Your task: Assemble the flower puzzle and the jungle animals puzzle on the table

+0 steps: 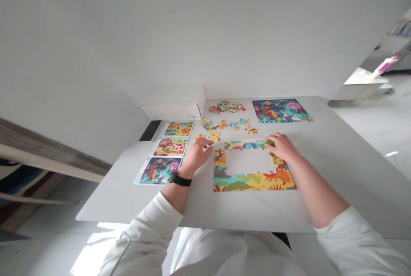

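My left hand (198, 157) rests at the left edge of a part-built jigsaw puzzle (253, 181), its fingers pinching a small piece (206, 149) with a pale back. My right hand (282, 146) lies at the puzzle's top right corner, fingertips on a green piece (270, 142). The colourful puzzle forms a border around a bare patch of table. Loose jigsaw pieces (223, 125) lie just above it, with a heap of pieces (226, 106) further back. A finished jigsaw puzzle (281, 111) lies at the back right.
Several picture cards (171, 146) stand in a column left of the puzzle. A white box (173, 103) and a black phone (150, 130) sit at the far left of the white table (244, 212). A black watch (180, 179) circles my left wrist.
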Demonstrator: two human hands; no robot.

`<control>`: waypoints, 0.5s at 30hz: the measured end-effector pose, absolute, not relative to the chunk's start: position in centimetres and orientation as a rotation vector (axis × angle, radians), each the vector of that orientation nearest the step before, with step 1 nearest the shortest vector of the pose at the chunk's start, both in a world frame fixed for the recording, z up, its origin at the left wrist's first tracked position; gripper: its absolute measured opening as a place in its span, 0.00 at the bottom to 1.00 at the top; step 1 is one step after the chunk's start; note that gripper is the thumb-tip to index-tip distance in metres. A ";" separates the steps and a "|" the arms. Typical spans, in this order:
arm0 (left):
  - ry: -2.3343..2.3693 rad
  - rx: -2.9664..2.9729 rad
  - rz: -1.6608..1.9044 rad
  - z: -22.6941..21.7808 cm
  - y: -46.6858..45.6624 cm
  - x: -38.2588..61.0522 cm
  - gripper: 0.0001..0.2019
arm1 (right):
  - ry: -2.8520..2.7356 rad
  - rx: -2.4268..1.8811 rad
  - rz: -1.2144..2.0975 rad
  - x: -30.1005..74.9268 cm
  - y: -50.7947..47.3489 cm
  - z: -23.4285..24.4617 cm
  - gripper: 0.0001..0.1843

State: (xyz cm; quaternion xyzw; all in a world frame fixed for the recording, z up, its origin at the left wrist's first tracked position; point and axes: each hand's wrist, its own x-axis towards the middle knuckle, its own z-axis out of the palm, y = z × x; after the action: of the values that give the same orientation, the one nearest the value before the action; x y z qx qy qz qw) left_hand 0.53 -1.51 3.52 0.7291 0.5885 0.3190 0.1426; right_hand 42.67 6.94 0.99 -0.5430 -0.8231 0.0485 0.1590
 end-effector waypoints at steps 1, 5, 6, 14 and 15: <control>1.754 2.085 0.937 3.7 -1.2 0.0 0.10 | -2.350 -1.545 0.130 42.7 6.9 0.9 0.16; 1.988 1.921 0.955 4.7 0.6 -2.8 0.17 | -2.347 -1.520 0.115 42.7 6.9 0.8 0.14; 2.026 1.895 0.947 4.9 1.1 -3.6 0.20 | -2.347 -1.512 0.113 42.7 6.9 0.7 0.14; 2.052 1.966 0.676 5.2 2.7 -7.3 0.28 | -2.325 -1.460 0.118 42.9 7.1 0.7 0.13; 2.042 1.988 0.640 5.1 2.7 -7.2 0.29 | -2.322 -1.452 0.121 42.9 7.1 0.6 0.14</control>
State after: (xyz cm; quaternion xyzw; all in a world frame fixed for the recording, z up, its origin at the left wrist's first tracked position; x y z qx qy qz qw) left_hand -7.23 2.68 5.11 0.6765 0.6949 0.2178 0.1098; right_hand 42.88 7.13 0.62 -0.5192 -0.8301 0.0431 0.1989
